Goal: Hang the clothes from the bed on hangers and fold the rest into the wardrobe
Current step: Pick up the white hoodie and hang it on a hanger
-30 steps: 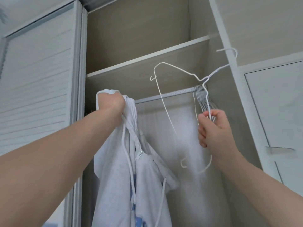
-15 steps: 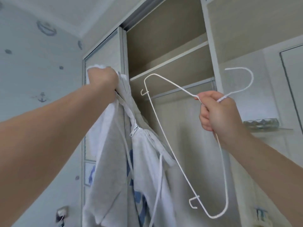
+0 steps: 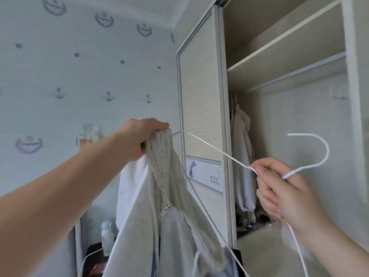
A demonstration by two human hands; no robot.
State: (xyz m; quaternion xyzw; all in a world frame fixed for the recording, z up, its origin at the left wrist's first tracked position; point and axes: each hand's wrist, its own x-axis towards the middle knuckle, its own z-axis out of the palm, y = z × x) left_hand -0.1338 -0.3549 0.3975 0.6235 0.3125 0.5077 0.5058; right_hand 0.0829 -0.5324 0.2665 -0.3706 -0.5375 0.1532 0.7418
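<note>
Head view: left hand (image 3: pixel 143 134) is up at about mid-frame, fingers curled tight round the bunched top of a grey zip hoodie (image 3: pixel 171 172). The hoodie hangs straight down from that fist, w/ zip pull (image 3: pixel 166 208) and a white drawstring (image 3: pixel 196 260) lower down, in front of the wardrobe's sliding door (image 3: pixel 201 86).

Right hand (image 3: pixel 283 190) grips a white wire hanger (image 3: pixel 219 152) at its neck, fingers closed round the wire. The hook sticks out up and to the right, free in the air. One shoulder wire runs up-left to the fist; its far end curves just beside the gathered fabric. Can't tell if it's inside the hoodie or only against it. The bottom wire slants down past the hood's edge.

Inside the open wardrobe, a pale garment (image 3: pixel 241 148) hangs at the left end, w/ the rail (image 3: pixel 299 74) under the shelf (image 3: pixel 279 50).

Step in hand, prob: the hanging part, getting this hanger into the hoodie. Nothing is on the hanger yet as far as I can see.

Next move prob needs the neck opened up, since a tight bunch leaves no way in. So loosen the left grip to one shoulder seam, feed the wire end into the collar, then pull the other shoulder over. After that the hook goes on the rail, beside the hung garment. Watch the drawstring doesn't snag the wire.
</note>
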